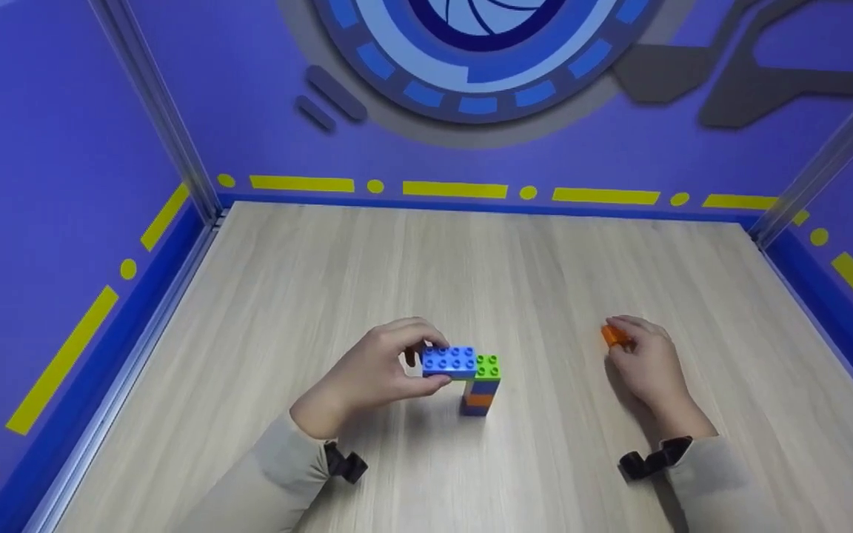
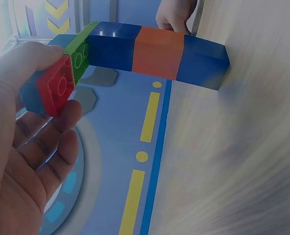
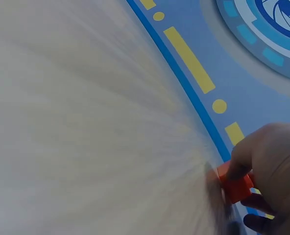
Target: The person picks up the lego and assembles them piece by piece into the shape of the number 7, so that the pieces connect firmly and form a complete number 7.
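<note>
My left hand (image 1: 375, 366) pinches a blue toy building brick (image 1: 449, 360) between thumb and fingers. That brick sits at the top of a small upright tower, jutting left beside the studs of a green brick (image 1: 488, 366). Under the overhang, the left wrist view shows a red brick (image 2: 56, 88) touched by the fingertips. Below the green layer the tower stacks blue, orange (image 2: 158, 53) and blue bricks. Off to the right, my right hand (image 1: 649, 366) grips a loose orange brick (image 1: 613, 336) at the tabletop; its fingers partly cover it.
The tower stands on a pale wood-grain table (image 1: 308, 274). Purple-blue panels (image 1: 249, 89) with yellow marks enclose the back and both sides, joined by metal posts. Black straps (image 1: 345, 463) sit around both wrists over the sleeves.
</note>
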Action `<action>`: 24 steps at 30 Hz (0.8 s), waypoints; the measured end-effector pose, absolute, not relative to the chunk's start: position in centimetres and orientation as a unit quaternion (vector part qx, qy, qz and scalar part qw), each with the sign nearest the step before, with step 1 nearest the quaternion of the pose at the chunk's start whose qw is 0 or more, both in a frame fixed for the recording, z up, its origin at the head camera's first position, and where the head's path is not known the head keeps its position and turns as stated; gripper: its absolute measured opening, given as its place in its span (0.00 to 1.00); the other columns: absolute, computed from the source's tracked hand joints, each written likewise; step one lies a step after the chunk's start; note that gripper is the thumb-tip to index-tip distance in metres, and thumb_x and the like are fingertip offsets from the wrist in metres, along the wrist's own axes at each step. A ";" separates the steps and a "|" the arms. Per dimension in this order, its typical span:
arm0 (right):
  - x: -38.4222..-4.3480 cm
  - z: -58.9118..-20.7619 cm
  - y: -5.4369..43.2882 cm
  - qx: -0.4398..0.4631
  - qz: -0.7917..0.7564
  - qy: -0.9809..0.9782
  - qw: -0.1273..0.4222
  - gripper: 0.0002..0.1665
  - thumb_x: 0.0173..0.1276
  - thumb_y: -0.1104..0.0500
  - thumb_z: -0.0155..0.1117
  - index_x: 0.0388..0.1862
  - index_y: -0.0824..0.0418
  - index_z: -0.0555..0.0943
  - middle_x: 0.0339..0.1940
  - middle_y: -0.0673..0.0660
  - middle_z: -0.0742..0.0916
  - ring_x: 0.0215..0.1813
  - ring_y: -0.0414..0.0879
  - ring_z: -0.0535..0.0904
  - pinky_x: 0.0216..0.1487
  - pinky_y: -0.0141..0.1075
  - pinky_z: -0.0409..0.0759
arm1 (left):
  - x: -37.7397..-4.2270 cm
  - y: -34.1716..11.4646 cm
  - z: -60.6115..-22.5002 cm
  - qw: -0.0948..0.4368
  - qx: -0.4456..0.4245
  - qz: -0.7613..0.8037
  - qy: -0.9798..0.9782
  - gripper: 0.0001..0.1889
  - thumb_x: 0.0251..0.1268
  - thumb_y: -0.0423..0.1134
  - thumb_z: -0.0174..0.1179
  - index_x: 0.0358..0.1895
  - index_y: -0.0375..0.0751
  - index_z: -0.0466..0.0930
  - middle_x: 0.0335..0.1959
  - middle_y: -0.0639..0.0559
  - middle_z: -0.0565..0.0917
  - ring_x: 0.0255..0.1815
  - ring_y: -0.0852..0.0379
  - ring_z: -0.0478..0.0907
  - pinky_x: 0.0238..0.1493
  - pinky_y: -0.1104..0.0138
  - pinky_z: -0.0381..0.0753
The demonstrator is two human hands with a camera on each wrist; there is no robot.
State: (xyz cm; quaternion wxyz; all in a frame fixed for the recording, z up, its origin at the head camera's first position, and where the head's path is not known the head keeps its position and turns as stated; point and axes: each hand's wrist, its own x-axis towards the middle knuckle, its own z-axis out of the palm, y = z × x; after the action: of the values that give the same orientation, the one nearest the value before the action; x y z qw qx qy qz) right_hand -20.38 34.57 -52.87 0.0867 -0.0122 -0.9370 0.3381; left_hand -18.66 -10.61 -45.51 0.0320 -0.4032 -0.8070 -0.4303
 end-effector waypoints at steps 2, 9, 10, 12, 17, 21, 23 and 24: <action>-20.4 -52.9 34.6 -0.010 0.332 -0.939 0.090 0.29 0.77 0.70 0.61 0.76 0.72 0.81 0.77 0.74 0.82 0.81 0.74 0.74 0.81 0.67 0.74 | -18.6 -10.6 -45.5 0.035 -0.405 -0.432 -0.805 0.18 0.70 0.41 0.81 0.58 0.44 0.88 0.51 0.51 0.91 0.45 0.61 0.83 0.47 0.61 0.90; -20.0 -52.8 34.1 -0.014 0.335 -0.934 0.124 0.28 0.79 0.63 0.74 0.75 0.66 0.84 0.71 0.71 0.86 0.71 0.69 0.84 0.70 0.46 0.87 | -18.6 -10.4 -45.7 0.042 -0.412 -0.437 -0.799 0.16 0.71 0.40 0.80 0.57 0.44 0.88 0.50 0.52 0.91 0.43 0.61 0.83 0.46 0.60 0.90; -20.0 -52.8 33.9 -0.017 0.342 -0.930 0.132 0.29 0.79 0.61 0.76 0.75 0.66 0.84 0.71 0.70 0.87 0.69 0.67 0.86 0.67 0.38 0.86 | -18.6 -10.4 -45.7 0.040 -0.411 -0.436 -0.800 0.17 0.71 0.41 0.80 0.57 0.44 0.88 0.50 0.52 0.91 0.44 0.61 0.83 0.45 0.61 0.90; -19.8 -52.7 33.5 -0.019 0.361 -0.920 0.149 0.29 0.77 0.61 0.78 0.74 0.65 0.85 0.69 0.68 0.88 0.66 0.64 0.88 0.60 0.22 0.83 | -18.5 -10.4 -45.6 0.035 -0.408 -0.435 -0.802 0.17 0.71 0.41 0.80 0.57 0.44 0.88 0.50 0.52 0.91 0.44 0.61 0.83 0.46 0.61 0.90; -19.4 -51.9 31.6 -0.012 0.433 -0.883 0.182 0.26 0.75 0.66 0.78 0.71 0.66 0.86 0.63 0.64 0.90 0.54 0.39 0.90 0.52 0.12 0.80 | -18.5 -10.4 -45.6 0.032 -0.409 -0.434 -0.802 0.17 0.70 0.41 0.80 0.57 0.43 0.88 0.51 0.51 0.91 0.44 0.60 0.83 0.45 0.63 0.89; -18.8 -50.9 29.6 0.012 0.479 -0.857 0.188 0.25 0.73 0.70 0.78 0.68 0.66 0.88 0.59 0.63 0.91 0.48 0.27 0.85 0.51 0.17 0.83 | -18.5 -10.4 -45.6 0.032 -0.411 -0.435 -0.801 0.16 0.71 0.41 0.80 0.56 0.43 0.88 0.50 0.51 0.91 0.44 0.61 0.82 0.46 0.64 0.89; -18.6 -50.2 28.5 0.036 0.505 -0.841 0.190 0.25 0.72 0.71 0.79 0.67 0.67 0.88 0.58 0.63 0.92 0.48 0.29 0.86 0.54 0.19 0.85 | -18.5 -10.3 -45.6 0.032 -0.410 -0.437 -0.800 0.16 0.71 0.41 0.80 0.56 0.43 0.88 0.50 0.51 0.91 0.44 0.61 0.82 0.46 0.65 0.88; -18.4 -49.8 27.9 0.049 0.516 -0.834 0.189 0.25 0.71 0.72 0.80 0.66 0.68 0.89 0.57 0.63 0.92 0.48 0.31 0.87 0.55 0.20 0.86 | -18.5 -10.3 -45.6 0.033 -0.409 -0.438 -0.800 0.16 0.71 0.41 0.80 0.56 0.43 0.88 0.50 0.51 0.91 0.44 0.61 0.82 0.46 0.66 0.88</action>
State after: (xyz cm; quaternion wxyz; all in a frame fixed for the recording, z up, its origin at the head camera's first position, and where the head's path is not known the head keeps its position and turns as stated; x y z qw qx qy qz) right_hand -18.40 27.90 -49.78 0.1894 0.0494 -0.8342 0.5156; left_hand -18.53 -10.34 -45.57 0.0325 -0.4095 -0.7996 -0.4381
